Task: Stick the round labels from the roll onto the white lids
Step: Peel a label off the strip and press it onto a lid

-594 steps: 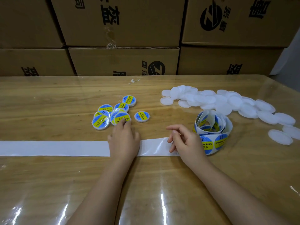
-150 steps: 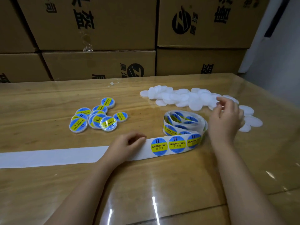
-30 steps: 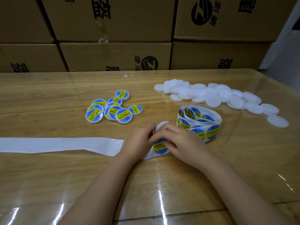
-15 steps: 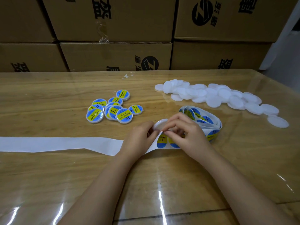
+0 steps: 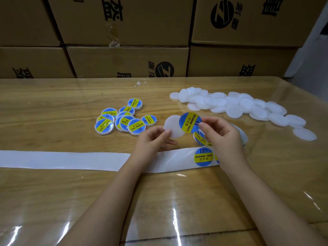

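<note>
1. Pinching a lid (image 5: 173,127) by its 7 o'clock edge with the left hand (image 5: 152,139), thumb and fingers curled onto it, flat face tipped toward the camera, lifted off the tabletop (image 5: 53,192).
2. Pinching a label (image 5: 190,122) by its 4 o'clock edge with the right hand (image 5: 221,137), printed side showing, overlapping the lid's 3 o'clock rim.
3. Judged as mid-step: label free of its backing and being lined up over the lid, with centring, pressing and smoothing yet to come.
4. Directly at 6 o'clock from the hands: a strip (image 5: 62,159) of bare backing lying flat and running off toward 9 o'clock, with the next label (image 5: 203,156) on it just beside the right wrist.
5. At 10 o'clock from the hands: labelled lids (image 5: 120,119), roughly nine, bunched and partly overlapping. Counted as done.
6. From 1 to 3 o'clock: plain lids (image 5: 239,105) in a long loose heap, far more than the finished ones. Judged early in the task, with most of it left.
7. Hard to make out:
   - Actual contact between label and lid: cannot tell.
   - Roll (image 5: 200,138) mostly hidden behind the right hand, so no telling its remaining stock.
   - A further label on the strip cut off by the right wrist.
   - Strip cut by the frame at 9 o'clock.
   - Boxes (image 5: 124,20) at 12 o'clock, print only partly in view.
</note>
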